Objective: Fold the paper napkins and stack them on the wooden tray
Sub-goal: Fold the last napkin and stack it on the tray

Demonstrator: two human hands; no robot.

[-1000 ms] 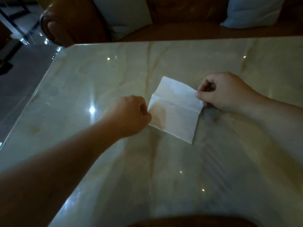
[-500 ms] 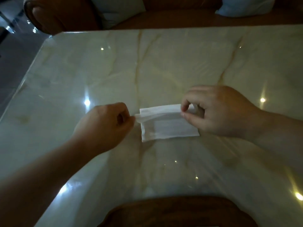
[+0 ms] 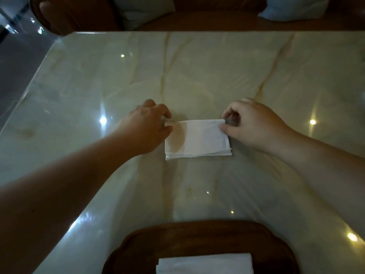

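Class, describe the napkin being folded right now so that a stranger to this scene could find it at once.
Start at the pale marble table. Near its middle, beyond the wooden tray at the near edge, a folded white napkin lies between the left hand and right hand. Unlike the napkin on the tray, fingers pinch its far corners.

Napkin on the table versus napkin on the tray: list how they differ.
The table napkin lies on bare marble between both hands; the tray napkin rests on the wooden tray, nearer the person. The left hand and right hand pinch the table napkin's far corners; nothing touches the tray napkin. The table napkin shows whole; the frame crops the tray napkin. Both are white, folded rectangles.
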